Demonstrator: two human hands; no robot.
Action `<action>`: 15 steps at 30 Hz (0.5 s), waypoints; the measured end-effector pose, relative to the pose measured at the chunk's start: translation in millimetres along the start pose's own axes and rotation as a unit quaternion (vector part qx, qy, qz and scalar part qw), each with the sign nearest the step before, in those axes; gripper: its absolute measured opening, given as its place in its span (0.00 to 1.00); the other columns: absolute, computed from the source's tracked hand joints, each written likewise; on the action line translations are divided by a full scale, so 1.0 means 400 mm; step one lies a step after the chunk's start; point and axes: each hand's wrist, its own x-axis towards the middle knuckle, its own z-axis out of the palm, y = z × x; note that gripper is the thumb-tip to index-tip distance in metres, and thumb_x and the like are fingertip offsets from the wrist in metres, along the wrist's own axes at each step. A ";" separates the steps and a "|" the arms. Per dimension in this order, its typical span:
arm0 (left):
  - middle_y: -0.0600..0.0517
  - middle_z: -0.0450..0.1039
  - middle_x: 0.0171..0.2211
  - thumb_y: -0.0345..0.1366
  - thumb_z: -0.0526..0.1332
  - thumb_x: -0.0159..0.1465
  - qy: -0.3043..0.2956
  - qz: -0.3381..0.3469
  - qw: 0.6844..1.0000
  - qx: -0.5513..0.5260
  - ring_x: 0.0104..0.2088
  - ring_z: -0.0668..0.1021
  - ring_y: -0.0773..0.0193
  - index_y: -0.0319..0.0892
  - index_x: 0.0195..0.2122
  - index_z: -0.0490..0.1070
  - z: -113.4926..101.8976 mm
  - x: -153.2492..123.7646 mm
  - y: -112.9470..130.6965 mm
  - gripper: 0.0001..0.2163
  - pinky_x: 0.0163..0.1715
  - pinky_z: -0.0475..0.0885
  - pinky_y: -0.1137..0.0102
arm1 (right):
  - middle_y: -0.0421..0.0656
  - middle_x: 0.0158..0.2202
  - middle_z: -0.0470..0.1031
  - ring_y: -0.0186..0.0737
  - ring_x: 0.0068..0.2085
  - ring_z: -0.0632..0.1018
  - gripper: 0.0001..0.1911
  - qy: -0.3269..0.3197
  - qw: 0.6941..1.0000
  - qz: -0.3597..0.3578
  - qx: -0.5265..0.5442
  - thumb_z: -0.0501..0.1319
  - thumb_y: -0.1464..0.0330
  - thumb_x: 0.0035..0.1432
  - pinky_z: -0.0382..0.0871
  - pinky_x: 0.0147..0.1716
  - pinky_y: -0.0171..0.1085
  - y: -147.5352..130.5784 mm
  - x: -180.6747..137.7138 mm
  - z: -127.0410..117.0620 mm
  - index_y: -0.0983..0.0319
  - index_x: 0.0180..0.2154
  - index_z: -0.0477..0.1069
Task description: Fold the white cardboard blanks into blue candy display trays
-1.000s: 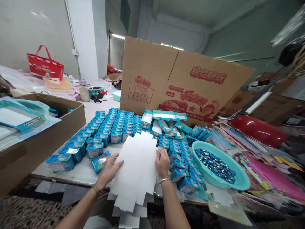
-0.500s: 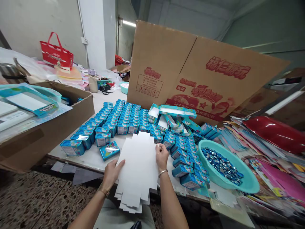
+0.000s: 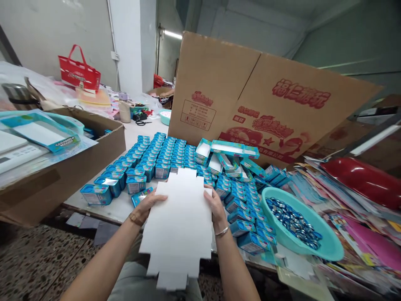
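Presumably for steadiness, the white card blanks (image 3: 178, 223) are pinched from opposite sides by the left hand (image 3: 148, 205) and right hand (image 3: 216, 205), fingers closed, at the bench's (image 3: 120, 212) front edge.

Hands (image 3: 145, 206) gripping white card (image 3: 179, 223) (notched edges), blue containers (image 3: 136, 184) beyond

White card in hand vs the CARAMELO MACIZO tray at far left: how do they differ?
White card is flat; tray has raised walls. The card's visible face is plain; the tray's walls are printed turquoise. Left hand and right hand hold the card; neither touches the tray. Both show white surfaces.
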 end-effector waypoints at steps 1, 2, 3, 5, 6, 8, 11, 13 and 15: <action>0.43 0.78 0.35 0.35 0.67 0.49 -0.018 -0.039 0.998 -0.045 0.30 0.80 0.54 0.35 0.49 0.68 0.002 -0.002 0.000 0.25 0.33 0.74 0.62 | 0.41 0.37 0.76 0.40 0.31 0.77 0.27 -0.030 0.998 0.027 0.041 0.65 0.63 0.48 0.71 0.32 0.39 0.001 -0.003 0.002 0.57 0.50 0.62; 0.43 0.78 0.33 0.34 0.66 0.50 -0.025 -0.065 0.994 -0.080 0.28 0.80 0.54 0.34 0.47 0.69 0.005 -0.004 -0.005 0.22 0.32 0.74 0.63 | 0.42 0.41 0.76 0.43 0.34 0.78 0.29 -0.046 0.995 0.041 0.078 0.65 0.65 0.47 0.71 0.35 0.41 0.004 -0.007 0.004 0.57 0.52 0.61; 0.44 0.78 0.31 0.33 0.65 0.50 -0.023 -0.082 0.991 -0.107 0.28 0.80 0.55 0.33 0.46 0.70 0.007 -0.005 -0.015 0.20 0.31 0.74 0.64 | 0.42 0.44 0.75 0.45 0.38 0.78 0.30 -0.049 0.991 0.043 0.114 0.65 0.66 0.47 0.71 0.38 0.44 0.010 -0.009 0.005 0.56 0.52 0.61; 0.45 0.78 0.28 0.31 0.63 0.51 -0.009 -0.094 0.986 -0.140 0.26 0.80 0.56 0.34 0.44 0.70 0.012 -0.006 -0.036 0.18 0.29 0.74 0.66 | 0.42 0.49 0.73 0.46 0.46 0.76 0.25 -0.035 0.983 0.037 0.176 0.63 0.67 0.47 0.70 0.43 0.46 0.028 -0.013 0.006 0.55 0.49 0.64; 0.46 0.78 0.28 0.31 0.62 0.51 0.000 -0.093 0.985 -0.148 0.26 0.80 0.56 0.34 0.43 0.70 0.013 -0.006 -0.045 0.17 0.28 0.74 0.66 | 0.41 0.50 0.73 0.47 0.48 0.75 0.21 -0.028 0.979 0.036 0.201 0.62 0.66 0.48 0.69 0.45 0.47 0.039 -0.012 0.004 0.55 0.46 0.66; 0.48 0.77 0.27 0.32 0.62 0.51 0.022 -0.085 0.985 -0.146 0.25 0.79 0.58 0.36 0.41 0.71 0.017 -0.004 -0.055 0.15 0.28 0.73 0.68 | 0.40 0.50 0.73 0.47 0.50 0.74 0.13 -0.026 0.971 0.049 0.232 0.60 0.66 0.47 0.67 0.49 0.48 0.064 -0.007 0.000 0.56 0.39 0.68; 0.50 0.76 0.30 0.36 0.62 0.54 0.012 -0.048 0.995 -0.088 0.28 0.78 0.62 0.39 0.39 0.71 0.033 0.010 -0.059 0.12 0.28 0.71 0.71 | 0.42 0.48 0.74 0.47 0.49 0.73 0.07 -0.026 0.973 0.080 0.215 0.59 0.66 0.46 0.63 0.52 0.48 0.111 0.011 0.000 0.58 0.32 0.67; 0.51 0.76 0.33 0.40 0.61 0.55 0.002 0.013 1.000 -0.013 0.32 0.77 0.62 0.40 0.38 0.71 0.054 0.032 -0.069 0.11 0.32 0.70 0.71 | 0.43 0.45 0.74 0.46 0.48 0.73 0.06 0.010 0.987 0.068 0.143 0.59 0.65 0.46 0.62 0.53 0.45 0.150 0.027 0.010 0.60 0.29 0.66; 0.50 0.75 0.35 0.41 0.60 0.56 0.049 0.098 0.992 0.066 0.37 0.76 0.60 0.40 0.33 0.72 0.078 0.061 -0.093 0.10 0.39 0.69 0.69 | 0.43 0.41 0.74 0.43 0.46 0.73 0.08 0.071 0.997 0.022 0.022 0.58 0.63 0.48 0.62 0.52 0.42 0.190 0.042 0.027 0.60 0.29 0.66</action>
